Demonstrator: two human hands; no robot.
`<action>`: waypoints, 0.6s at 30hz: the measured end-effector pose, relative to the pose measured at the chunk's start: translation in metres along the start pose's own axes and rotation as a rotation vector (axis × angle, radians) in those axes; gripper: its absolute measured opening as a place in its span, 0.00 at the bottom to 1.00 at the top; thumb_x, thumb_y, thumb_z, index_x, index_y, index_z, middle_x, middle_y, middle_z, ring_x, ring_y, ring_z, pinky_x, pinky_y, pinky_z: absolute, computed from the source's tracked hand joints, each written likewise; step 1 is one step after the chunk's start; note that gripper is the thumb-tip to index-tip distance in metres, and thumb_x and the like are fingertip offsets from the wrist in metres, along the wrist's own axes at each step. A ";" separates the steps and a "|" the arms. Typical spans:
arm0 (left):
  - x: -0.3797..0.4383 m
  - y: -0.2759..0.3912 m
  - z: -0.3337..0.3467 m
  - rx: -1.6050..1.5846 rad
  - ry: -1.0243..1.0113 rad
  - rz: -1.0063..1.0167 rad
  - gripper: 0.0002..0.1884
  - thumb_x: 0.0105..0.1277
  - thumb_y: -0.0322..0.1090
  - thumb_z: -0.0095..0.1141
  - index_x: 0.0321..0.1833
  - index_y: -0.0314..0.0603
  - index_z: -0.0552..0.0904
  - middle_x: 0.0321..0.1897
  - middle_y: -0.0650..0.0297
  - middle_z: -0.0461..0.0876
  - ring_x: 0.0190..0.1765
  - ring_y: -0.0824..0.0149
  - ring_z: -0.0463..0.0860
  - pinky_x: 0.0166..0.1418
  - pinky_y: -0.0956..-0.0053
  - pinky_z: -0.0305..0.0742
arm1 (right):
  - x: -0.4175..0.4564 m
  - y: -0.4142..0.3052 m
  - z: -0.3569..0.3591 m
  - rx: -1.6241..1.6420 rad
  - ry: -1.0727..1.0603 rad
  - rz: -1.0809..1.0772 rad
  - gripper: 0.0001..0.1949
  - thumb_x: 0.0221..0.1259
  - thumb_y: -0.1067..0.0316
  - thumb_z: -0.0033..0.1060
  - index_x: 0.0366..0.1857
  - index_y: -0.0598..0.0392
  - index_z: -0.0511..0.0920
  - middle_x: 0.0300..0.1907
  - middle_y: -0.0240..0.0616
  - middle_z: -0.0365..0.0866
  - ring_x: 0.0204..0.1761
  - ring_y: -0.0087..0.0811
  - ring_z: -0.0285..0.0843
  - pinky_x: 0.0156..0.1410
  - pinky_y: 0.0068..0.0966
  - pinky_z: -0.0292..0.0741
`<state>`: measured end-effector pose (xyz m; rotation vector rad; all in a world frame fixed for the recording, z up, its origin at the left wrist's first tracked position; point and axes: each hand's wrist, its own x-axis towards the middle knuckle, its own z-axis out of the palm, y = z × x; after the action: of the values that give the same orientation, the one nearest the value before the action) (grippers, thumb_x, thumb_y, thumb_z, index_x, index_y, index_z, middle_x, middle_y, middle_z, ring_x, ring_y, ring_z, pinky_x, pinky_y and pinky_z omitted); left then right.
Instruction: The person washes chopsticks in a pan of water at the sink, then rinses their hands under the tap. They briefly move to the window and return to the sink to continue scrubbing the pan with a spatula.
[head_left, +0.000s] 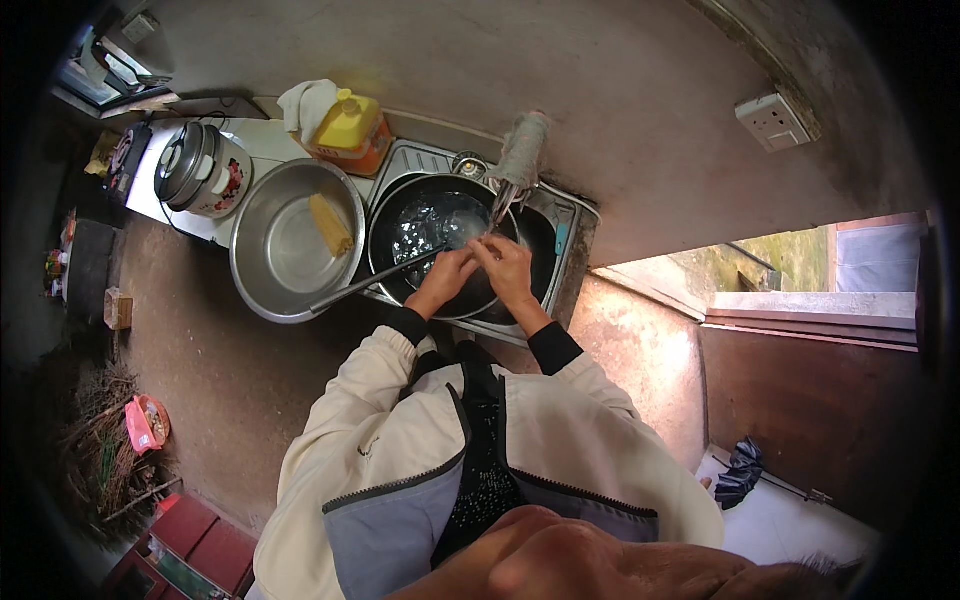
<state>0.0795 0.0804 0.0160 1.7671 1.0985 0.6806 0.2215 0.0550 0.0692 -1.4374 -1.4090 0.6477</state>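
Both my hands meet above a dark wok (397, 214) set in the stainless steel sink (420, 159), with water in it. My left hand (444, 279) and my right hand (508, 268) have their fingertips pinched close together, just below the tap (504, 201), where water runs. Whether something small is between the fingers is too unclear to tell. A long dark handle (367, 283) slants out over the wok's left rim, past my left hand. The cloth-wrapped upper tap (523, 146) stands at the wall. Left of the sink, a metal basin (289, 244) holds a yellowish, fibrous scrubber-like piece (330, 225).
A yellow-orange jug (352, 135) with a pale cloth (307, 105) stands behind the basin. A rice cooker (217, 176) is farther left, a gas stove (126, 161) beyond it. At the sink's right lies a turquoise-handled tool (561, 238). A wooden door (795, 397) is at right.
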 end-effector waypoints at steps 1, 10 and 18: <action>-0.001 0.009 -0.004 -0.042 0.041 0.003 0.11 0.66 0.34 0.57 0.45 0.33 0.81 0.35 0.41 0.81 0.42 0.39 0.80 0.41 0.55 0.77 | -0.001 0.001 0.002 -0.010 -0.014 0.009 0.09 0.58 0.67 0.70 0.34 0.63 0.84 0.30 0.40 0.85 0.29 0.23 0.82 0.35 0.19 0.76; -0.002 0.017 -0.014 0.035 0.010 0.167 0.11 0.67 0.29 0.55 0.50 0.36 0.81 0.37 0.42 0.82 0.42 0.39 0.80 0.41 0.57 0.78 | -0.007 0.028 0.011 0.578 -0.136 0.313 0.12 0.66 0.64 0.60 0.34 0.65 0.83 0.36 0.36 0.84 0.40 0.25 0.80 0.46 0.22 0.74; -0.005 0.031 -0.014 0.016 -0.073 0.181 0.08 0.69 0.27 0.51 0.47 0.32 0.79 0.37 0.43 0.82 0.43 0.40 0.81 0.42 0.57 0.77 | -0.002 0.018 -0.001 0.702 -0.188 0.645 0.15 0.72 0.60 0.51 0.34 0.60 0.83 0.35 0.33 0.82 0.40 0.24 0.78 0.50 0.22 0.71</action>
<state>0.0784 0.0759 0.0504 1.9059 0.9041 0.7117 0.2296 0.0558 0.0533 -1.2428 -0.6871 1.5431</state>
